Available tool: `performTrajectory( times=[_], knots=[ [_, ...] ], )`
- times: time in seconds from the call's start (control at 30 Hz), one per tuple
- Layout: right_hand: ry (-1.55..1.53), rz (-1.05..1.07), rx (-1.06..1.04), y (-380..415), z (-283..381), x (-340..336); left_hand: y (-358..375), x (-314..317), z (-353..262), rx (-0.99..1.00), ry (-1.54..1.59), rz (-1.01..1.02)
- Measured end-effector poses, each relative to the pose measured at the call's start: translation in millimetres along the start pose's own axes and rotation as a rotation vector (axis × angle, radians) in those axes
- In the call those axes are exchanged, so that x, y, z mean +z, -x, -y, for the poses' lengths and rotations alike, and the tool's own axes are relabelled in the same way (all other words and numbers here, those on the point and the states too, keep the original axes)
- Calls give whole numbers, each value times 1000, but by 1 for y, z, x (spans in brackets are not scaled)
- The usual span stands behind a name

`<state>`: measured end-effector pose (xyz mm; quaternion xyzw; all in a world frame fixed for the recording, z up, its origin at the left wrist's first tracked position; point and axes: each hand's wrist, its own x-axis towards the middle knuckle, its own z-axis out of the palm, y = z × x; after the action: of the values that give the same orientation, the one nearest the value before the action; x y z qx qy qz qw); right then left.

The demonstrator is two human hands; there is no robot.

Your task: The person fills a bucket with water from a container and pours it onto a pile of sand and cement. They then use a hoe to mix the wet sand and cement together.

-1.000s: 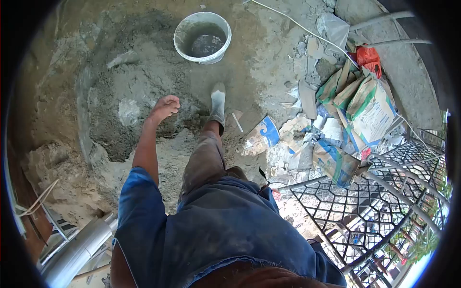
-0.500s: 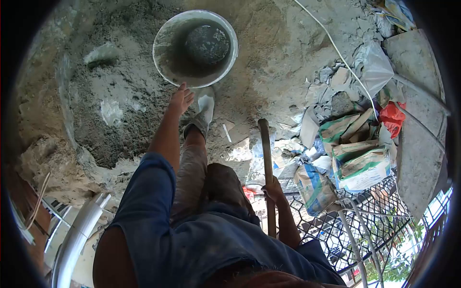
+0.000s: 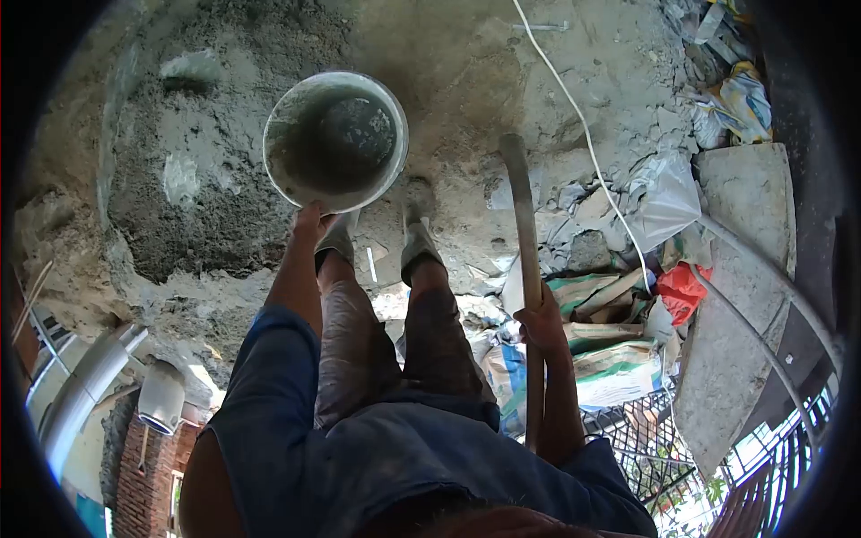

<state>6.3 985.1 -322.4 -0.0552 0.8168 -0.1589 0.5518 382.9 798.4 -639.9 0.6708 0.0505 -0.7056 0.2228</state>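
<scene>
A round bucket (image 3: 289,170), its rim pale and its inside coated with grey residue, appears tilted so I look down into it. My left hand (image 3: 310,221) is closed on its near rim. Held along my right side is a long wooden tool handle (image 3: 522,206), with my right hand (image 3: 542,323) wrapped round it. Its upper end points away from me, and its lower part passes behind my arm and body, so any tool head is hidden. Two boots (image 3: 418,240) smeared with grey stand just below the bucket.
Wet grey mortar (image 3: 211,206) spreads over the ground at left. Torn paper sacks (image 3: 596,314), a red plastic bag (image 3: 683,291) and rubble lie at right, beside a concrete slab (image 3: 744,269). A white cable (image 3: 574,112) crosses the floor. Metal mesh (image 3: 641,439) stands lower right.
My left hand has gone from reaching with fingers extended to gripping the bucket's rim. One foot has stepped forward beside the other. The wooden handle has shifted forward with my right hand.
</scene>
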Motion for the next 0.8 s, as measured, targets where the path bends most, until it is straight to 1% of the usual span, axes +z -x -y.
performTrajectory(
  times=[0.03,0.1,0.13,0.17,0.2,0.27,0.3,0.33,0.37,0.4,0.47,0.53,0.57,0.6,0.67,0.7,0.73,0.77,0.8],
  knots=[
    [130,31,23,-9,3,-9,10,-13,12,3,19,-23],
    [231,71,-15,-26,-9,-26,30,-16,27,31,61,-37],
    [278,91,-30,-27,-15,-33,41,-19,37,44,137,-36],
    [334,131,4,-31,-22,-39,56,-27,52,48,207,-43],
    [349,161,14,-32,-27,-44,54,-39,69,63,227,-47],
    [476,166,-87,-35,-45,-52,38,-60,96,9,421,-28],
    [503,173,-64,-34,-51,-54,49,-57,99,23,434,-24],
    [527,175,-39,-33,-56,-56,59,-50,100,4,485,-95],
    [571,195,-66,-34,-61,-59,60,-47,105,-20,533,-161],
    [574,179,-18,-33,-67,-62,59,-45,109,-22,541,-148],
    [559,192,116,-26,-60,-65,40,-71,137,-56,706,-180],
    [571,205,108,-21,-60,-72,27,-103,167,-245,883,-138],
    [581,211,123,-19,-57,-75,38,-99,174,-184,920,-180],
    [589,214,134,-17,-54,-79,49,-95,178,-182,932,-166],
    [617,209,87,-31,-80,-93,88,-90,169,-7,899,-300],
    [691,198,18,-46,-97,-102,94,-89,156,8,908,-288],
    [768,190,-48,-52,-102,-107,102,-93,148,-62,867,-283],
    [775,195,-63,-45,-86,-104,103,-107,148,-134,826,-283],
    [749,192,-29,-39,-68,-102,105,-119,153,-112,603,-314]
  ],
)
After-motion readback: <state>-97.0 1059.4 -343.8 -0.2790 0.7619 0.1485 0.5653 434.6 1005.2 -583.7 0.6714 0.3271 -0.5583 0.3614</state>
